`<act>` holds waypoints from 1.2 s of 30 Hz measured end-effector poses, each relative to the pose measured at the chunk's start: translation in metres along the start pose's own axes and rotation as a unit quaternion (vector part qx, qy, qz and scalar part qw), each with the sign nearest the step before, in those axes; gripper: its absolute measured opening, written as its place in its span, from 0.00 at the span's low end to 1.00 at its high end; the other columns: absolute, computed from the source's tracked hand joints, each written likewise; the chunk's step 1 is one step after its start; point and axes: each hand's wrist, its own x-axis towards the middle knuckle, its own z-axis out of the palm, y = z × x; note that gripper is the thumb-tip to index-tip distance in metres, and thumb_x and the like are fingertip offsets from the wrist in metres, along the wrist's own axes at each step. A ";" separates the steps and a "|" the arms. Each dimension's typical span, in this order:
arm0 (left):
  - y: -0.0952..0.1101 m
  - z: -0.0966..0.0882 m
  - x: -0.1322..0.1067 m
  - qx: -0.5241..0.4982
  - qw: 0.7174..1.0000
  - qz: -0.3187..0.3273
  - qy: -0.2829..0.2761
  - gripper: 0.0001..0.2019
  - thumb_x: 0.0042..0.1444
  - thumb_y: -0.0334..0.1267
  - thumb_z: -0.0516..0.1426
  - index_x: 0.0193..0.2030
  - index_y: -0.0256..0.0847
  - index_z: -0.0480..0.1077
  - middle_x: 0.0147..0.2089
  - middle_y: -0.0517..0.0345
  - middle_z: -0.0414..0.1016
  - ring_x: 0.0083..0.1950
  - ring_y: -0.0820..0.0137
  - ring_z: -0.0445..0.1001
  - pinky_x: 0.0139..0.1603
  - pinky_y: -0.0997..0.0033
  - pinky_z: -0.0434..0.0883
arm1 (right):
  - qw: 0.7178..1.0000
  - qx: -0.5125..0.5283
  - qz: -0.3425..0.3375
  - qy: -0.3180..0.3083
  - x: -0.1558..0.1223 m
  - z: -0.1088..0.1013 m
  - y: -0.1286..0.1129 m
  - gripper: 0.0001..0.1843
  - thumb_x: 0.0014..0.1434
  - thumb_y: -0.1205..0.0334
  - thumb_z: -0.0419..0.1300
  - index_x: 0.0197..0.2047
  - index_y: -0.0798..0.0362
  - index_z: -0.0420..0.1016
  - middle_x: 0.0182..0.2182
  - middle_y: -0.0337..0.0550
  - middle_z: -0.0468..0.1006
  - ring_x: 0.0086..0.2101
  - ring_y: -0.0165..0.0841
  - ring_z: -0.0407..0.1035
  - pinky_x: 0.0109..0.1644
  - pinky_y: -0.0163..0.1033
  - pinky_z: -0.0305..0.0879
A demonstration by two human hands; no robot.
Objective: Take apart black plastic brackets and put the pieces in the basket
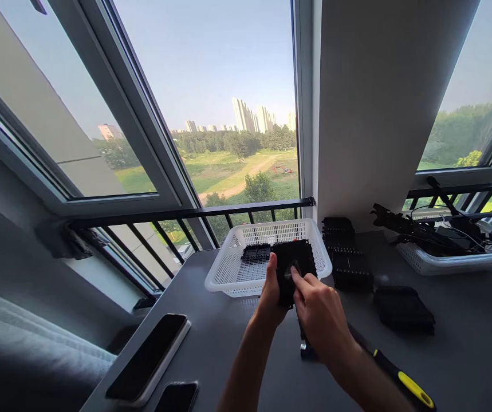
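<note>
My left hand (271, 297) grips a black square plastic part (294, 269), held upright over the near rim of a white mesh basket (228, 269). My right hand (321, 315) is closed, its fingertips pressing on the middle of the part's face. Inside the basket lies another black part (256, 252). A screwdriver with a black and yellow handle (404, 383) lies on the grey table (220, 343) under my right forearm.
A row of black parts (344, 252) lies right of the basket, with a black pouch (404, 309) nearer. A second white basket (452, 260) of black cables stands at the far right. Two phones (149, 357) lie at the near left. A railing (185, 213) and windows are behind.
</note>
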 end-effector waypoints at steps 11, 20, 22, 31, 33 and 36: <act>0.007 0.001 -0.010 0.016 1.000 0.005 0.014 0.30 0.56 0.59 0.54 0.55 0.34 0.72 0.45 0.46 0.80 0.49 0.58 0.78 0.53 0.61 0.73 | 0.997 0.050 -0.055 0.024 0.001 -0.003 0.003 0.22 0.64 0.67 0.48 0.59 0.47 0.71 0.35 0.42 0.76 0.34 0.32 0.71 0.37 0.34 0.62; 0.014 0.000 -0.005 -0.008 0.998 0.067 -0.013 0.29 0.59 0.58 0.51 0.58 0.38 0.69 0.46 0.48 0.80 0.47 0.61 0.78 0.51 0.63 0.74 | 0.998 0.037 -0.056 0.000 -0.001 0.002 0.000 0.24 0.64 0.68 0.49 0.61 0.50 0.68 0.34 0.42 0.75 0.32 0.31 0.71 0.34 0.34 0.61; 0.014 -0.001 -0.004 -0.013 0.997 0.076 -0.016 0.29 0.59 0.58 0.51 0.58 0.38 0.70 0.47 0.48 0.80 0.47 0.61 0.78 0.52 0.63 0.74 | 0.998 0.016 -0.054 -0.017 -0.002 0.003 -0.003 0.23 0.64 0.68 0.49 0.61 0.48 0.68 0.34 0.42 0.76 0.31 0.32 0.71 0.32 0.34 0.60; 0.021 -0.003 -0.004 0.012 0.995 0.099 0.032 0.31 0.57 0.57 0.53 0.62 0.39 0.66 0.48 0.49 0.79 0.48 0.60 0.78 0.49 0.65 0.74 | 0.997 0.039 -0.021 -0.059 -0.006 -0.001 -0.004 0.20 0.60 0.71 0.51 0.49 0.47 0.78 0.32 0.42 0.77 0.32 0.33 0.71 0.33 0.34 0.58; 0.023 -0.003 -0.005 0.018 0.995 0.097 0.027 0.31 0.58 0.57 0.53 0.63 0.39 0.65 0.49 0.49 0.79 0.49 0.60 0.78 0.50 0.64 0.74 | 0.997 0.056 -0.014 -0.056 -0.005 -0.002 -0.003 0.19 0.59 0.71 0.50 0.45 0.46 0.79 0.31 0.41 0.78 0.31 0.32 0.71 0.33 0.34 0.58; 0.020 -0.001 -0.006 0.019 0.997 0.081 -0.006 0.31 0.59 0.56 0.52 0.63 0.38 0.64 0.51 0.47 0.78 0.51 0.59 0.77 0.53 0.62 0.72 | 0.994 0.098 0.002 -0.043 -0.002 -0.009 0.000 0.17 0.59 0.70 0.50 0.36 0.48 0.80 0.28 0.39 0.78 0.30 0.31 0.71 0.34 0.33 0.59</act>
